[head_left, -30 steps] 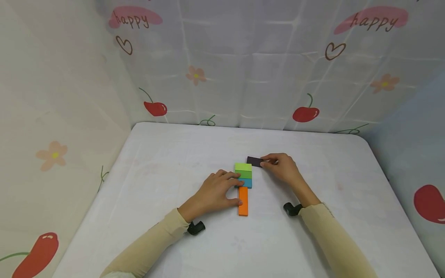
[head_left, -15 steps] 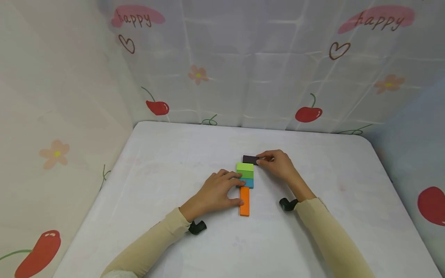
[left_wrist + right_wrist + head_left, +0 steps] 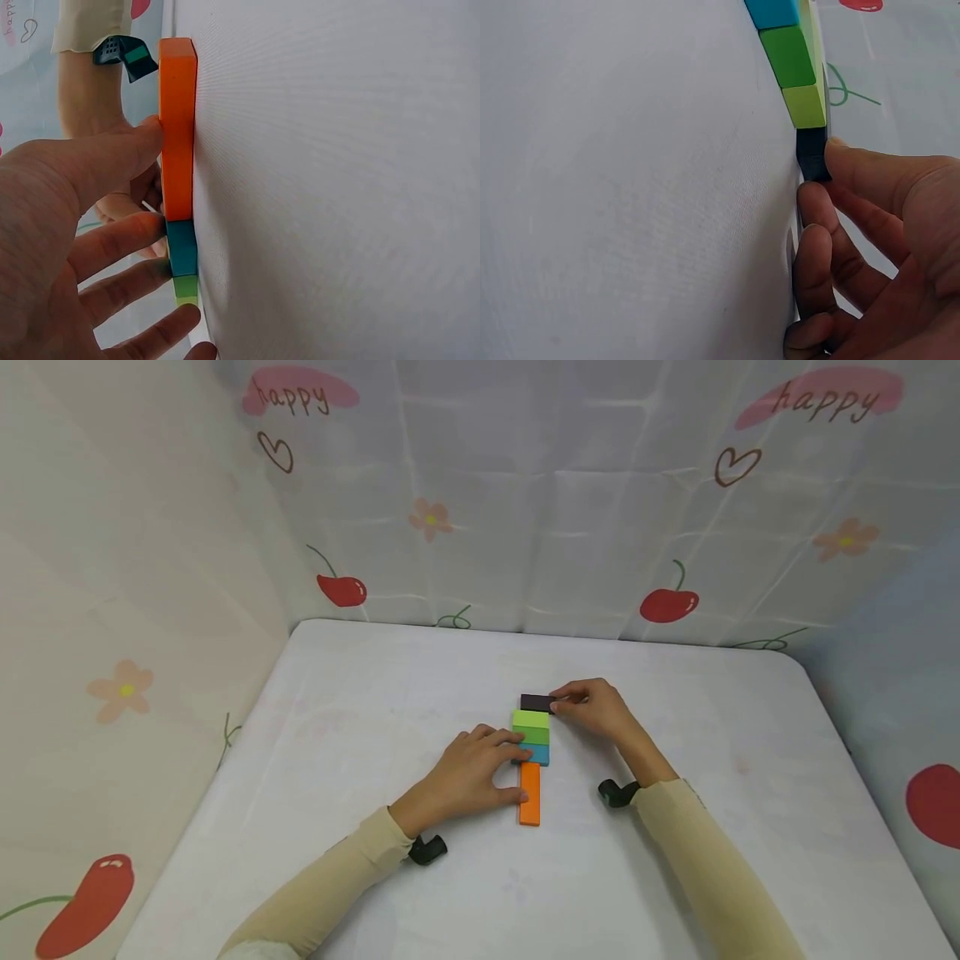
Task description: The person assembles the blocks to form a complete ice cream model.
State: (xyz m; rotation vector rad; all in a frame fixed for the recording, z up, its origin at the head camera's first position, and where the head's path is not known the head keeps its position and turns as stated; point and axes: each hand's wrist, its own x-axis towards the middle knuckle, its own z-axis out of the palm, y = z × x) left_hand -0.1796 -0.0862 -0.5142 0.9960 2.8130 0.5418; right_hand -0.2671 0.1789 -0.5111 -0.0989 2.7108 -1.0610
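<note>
On the white table a row of wooden blocks runs away from me in the head view. An orange block (image 3: pixel 530 810) lies lengthwise at the near end. Crosswise beyond it are a blue block (image 3: pixel 538 755), a green block (image 3: pixel 536 737) and a yellow-green block (image 3: pixel 531 718). My left hand (image 3: pixel 468 774) rests at the row's left side, thumb touching the orange block, fingers spread along the blue and green ones. At the far end my right hand (image 3: pixel 594 706) pinches the right end of a black block (image 3: pixel 534 702), which lies crosswise against the yellow-green block (image 3: pixel 805 107) in the right wrist view.
The white tabletop (image 3: pixel 420 693) extends around the row on every side. Behind it hangs a printed curtain (image 3: pixel 517 527), with more printed sheets at left and right. Each wrist carries a dark camera mount, such as the right camera mount (image 3: pixel 618 793).
My right hand has moved left with the black block, bringing it from the far right corner to line up behind the yellow-green block. The left hand has stayed on the row.
</note>
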